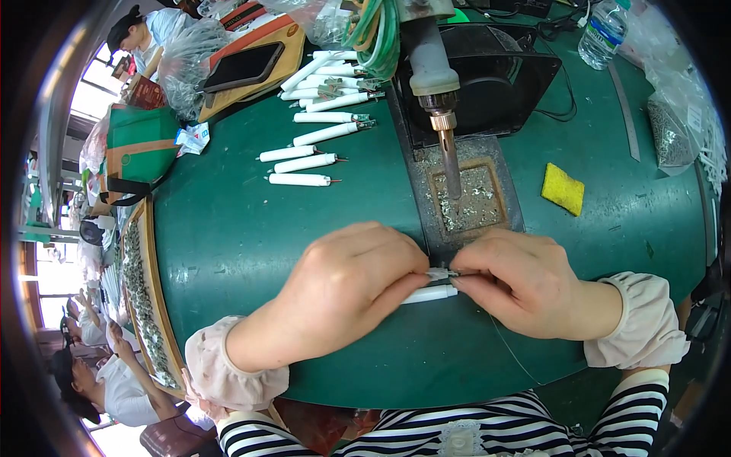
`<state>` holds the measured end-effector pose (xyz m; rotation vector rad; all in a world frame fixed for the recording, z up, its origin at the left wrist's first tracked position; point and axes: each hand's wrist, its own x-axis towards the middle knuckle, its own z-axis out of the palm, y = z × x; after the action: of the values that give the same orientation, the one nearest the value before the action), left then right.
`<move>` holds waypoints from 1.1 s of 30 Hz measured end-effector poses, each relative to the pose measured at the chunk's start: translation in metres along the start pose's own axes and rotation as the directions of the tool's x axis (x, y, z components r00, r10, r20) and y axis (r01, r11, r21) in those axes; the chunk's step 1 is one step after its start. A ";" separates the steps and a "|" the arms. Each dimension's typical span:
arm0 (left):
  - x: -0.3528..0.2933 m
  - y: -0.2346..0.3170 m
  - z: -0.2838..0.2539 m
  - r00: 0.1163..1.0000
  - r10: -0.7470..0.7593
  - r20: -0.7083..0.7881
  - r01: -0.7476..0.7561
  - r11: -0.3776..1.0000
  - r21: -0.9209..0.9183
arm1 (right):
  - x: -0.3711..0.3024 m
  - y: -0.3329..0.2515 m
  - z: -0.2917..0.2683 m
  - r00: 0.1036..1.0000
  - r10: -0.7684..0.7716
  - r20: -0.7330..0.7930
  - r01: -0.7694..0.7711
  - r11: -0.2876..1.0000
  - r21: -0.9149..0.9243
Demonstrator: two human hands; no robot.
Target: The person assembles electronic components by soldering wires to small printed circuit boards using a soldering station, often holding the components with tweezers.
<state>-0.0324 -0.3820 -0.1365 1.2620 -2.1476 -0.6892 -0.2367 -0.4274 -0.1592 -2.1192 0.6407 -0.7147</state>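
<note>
My left hand [364,266] is closed in a pinch, and its fingertips hold one end of a small whitish part [438,274] with a dark metal tip. On the other side my right hand [527,280] pinches the tip between thumb and forefinger. Just below the fingertips is a white plastic tube [431,294]; whether a finger also grips it is hidden. A thin wire [512,349] trails from under my right hand toward the table's front edge. Above my hands hangs a soldering iron [450,164], its tip over a solder tray [470,199] with silvery scraps.
Several white tubes with metal ends [304,161] lie at the back left. A yellow sponge [563,190] sits right of the tray. Behind stands a black fan [487,84]. A wooden-edged tray of small parts [152,297] borders the left side. Other people sit further left.
</note>
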 end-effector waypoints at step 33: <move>-0.003 0.016 -0.024 0.979 0.158 -0.127 -0.123 0.962 0.244 | 0.001 -0.019 -0.030 0.996 -0.004 -0.085 0.016 0.990 0.141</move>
<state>-0.0246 -0.3767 -0.1095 1.2210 -2.2195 -0.2796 -0.2528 -0.4331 -0.1281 -1.9713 0.6070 -0.8346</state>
